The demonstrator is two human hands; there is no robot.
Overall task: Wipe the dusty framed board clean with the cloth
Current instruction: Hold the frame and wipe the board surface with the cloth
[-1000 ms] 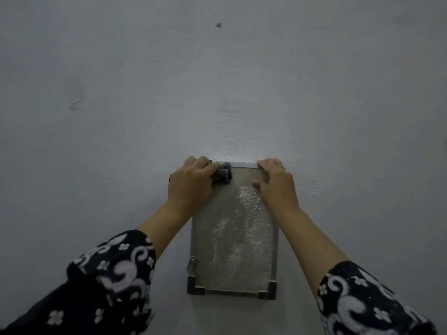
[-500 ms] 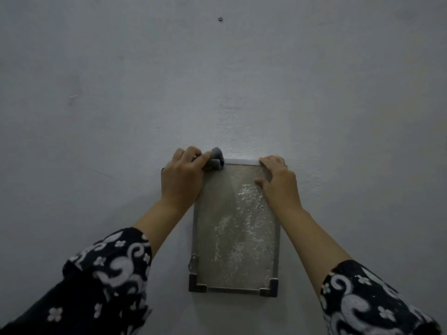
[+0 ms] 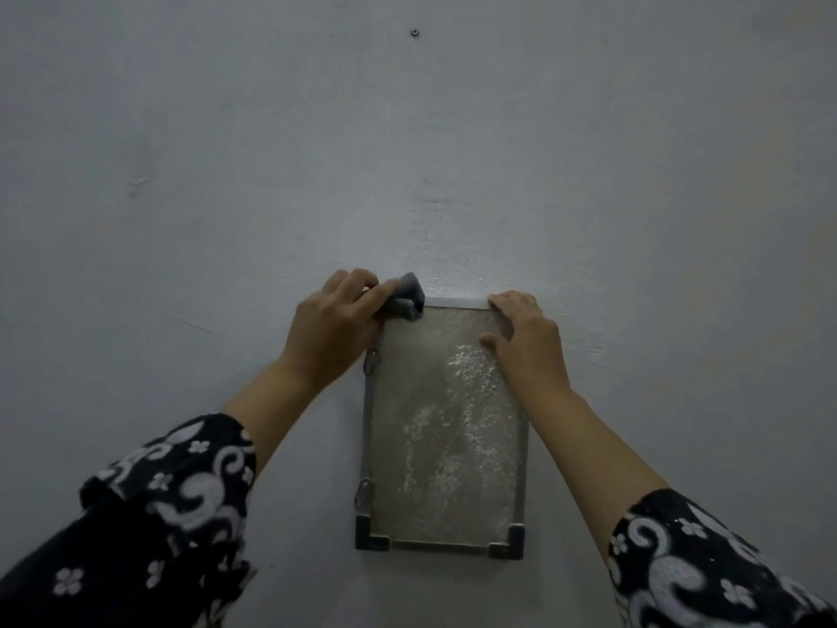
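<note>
A small framed board (image 3: pixel 441 446) with a grey metal frame rests against a pale wall, its surface speckled with white dust, thickest right of centre. My left hand (image 3: pixel 333 326) is at the board's top left corner, shut on a folded dark grey cloth (image 3: pixel 405 299) that pokes out past my thumb onto the top edge. My right hand (image 3: pixel 525 339) presses on the top right corner, fingers over the frame's top edge and thumb on the dusty face. Both hands hide the upper corners.
The pale grey wall (image 3: pixel 226 174) fills the view around the board. A small dark screw or hole (image 3: pixel 414 33) sits high above it. Metal corner brackets (image 3: pixel 507 543) and two small clips on the frame's left side (image 3: pixel 365 491) stick out slightly.
My left hand with the cloth has slid up and left, from the board's upper face to its top left corner. My right hand has stayed in place.
</note>
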